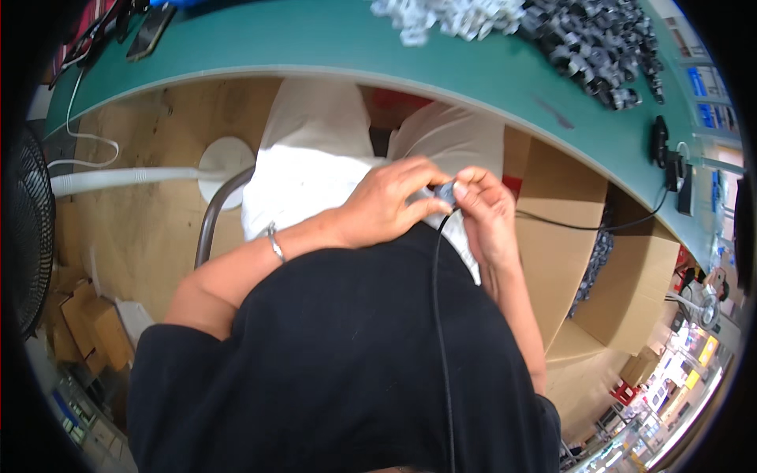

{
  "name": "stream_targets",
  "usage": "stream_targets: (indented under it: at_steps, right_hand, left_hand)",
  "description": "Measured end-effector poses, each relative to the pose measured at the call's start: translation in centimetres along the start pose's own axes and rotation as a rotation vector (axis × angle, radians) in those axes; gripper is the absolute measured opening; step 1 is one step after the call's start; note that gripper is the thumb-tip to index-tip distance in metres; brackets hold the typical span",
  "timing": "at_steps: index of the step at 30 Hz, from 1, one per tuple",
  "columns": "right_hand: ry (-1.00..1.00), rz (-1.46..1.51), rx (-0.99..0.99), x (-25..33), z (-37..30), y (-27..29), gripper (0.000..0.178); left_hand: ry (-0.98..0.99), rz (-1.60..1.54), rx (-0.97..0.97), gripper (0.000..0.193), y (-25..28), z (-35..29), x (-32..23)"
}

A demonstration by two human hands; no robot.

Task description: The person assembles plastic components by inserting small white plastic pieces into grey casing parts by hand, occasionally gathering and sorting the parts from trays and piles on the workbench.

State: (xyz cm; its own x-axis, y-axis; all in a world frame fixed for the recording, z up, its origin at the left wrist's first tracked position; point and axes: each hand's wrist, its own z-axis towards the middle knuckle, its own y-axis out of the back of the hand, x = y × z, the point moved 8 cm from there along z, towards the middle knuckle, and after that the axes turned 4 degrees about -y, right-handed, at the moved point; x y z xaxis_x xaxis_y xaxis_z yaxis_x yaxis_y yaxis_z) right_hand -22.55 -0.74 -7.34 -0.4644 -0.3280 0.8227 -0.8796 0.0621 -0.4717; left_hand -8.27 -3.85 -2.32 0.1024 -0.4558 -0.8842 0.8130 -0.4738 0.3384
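Note:
Over my lap, both hands meet at a small grey part, perhaps a plastic piece; its exact kind is mostly hidden by fingers. My left hand pinches it from the left between thumb and fingers. From the right, the thumb and fingertips of my right hand close on the same part. A black cable runs up my black shirt to just below the hands. Another stretch of black cable shows right of my right hand and leads to small black devices at the table's edge.
Across the far side curves a green table, with a pile of whitish parts and a pile of dark grey parts. A phone lies far left. At right, an open cardboard box holds dark parts; a fan stands left.

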Motion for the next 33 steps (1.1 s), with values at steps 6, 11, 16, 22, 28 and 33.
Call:
stream_targets:
  at_steps: [6, 11, 16, 22, 28, 33]
  right_hand:
    - [0.024, -0.354, -0.135, 3.9, -2.5, -0.4, 0.025]
    - [0.484, -0.917, -0.603, 15.5, -9.8, 4.0, 0.015]
    - [0.520, -1.582, -1.209, 21.4, -17.0, 9.7, 0.020]
    - [0.649, -1.489, -0.834, 20.2, -12.2, 3.7, 0.022]
    - [0.863, -1.399, -0.469, 20.0, -8.2, -3.4, 0.020]
    - [0.889, -1.250, -0.274, 19.4, -3.7, -6.7, 0.017]
  left_hand:
    - [-0.105, -0.034, 0.118, 0.032, -1.4, 1.2, -1.3]
    - [-0.437, 0.158, -0.012, 0.037, 1.2, 5.5, -6.6]
    - [-0.643, 0.459, -0.202, 0.039, 3.3, 12.0, -10.6]
    - [-0.506, 1.149, -0.080, 0.034, 2.1, 20.0, -7.6]
    - [-0.578, 0.993, -0.110, 0.021, 3.8, 21.3, -8.0]
    - [-0.502, 0.615, -0.241, 0.021, 7.0, 21.8, -8.6]
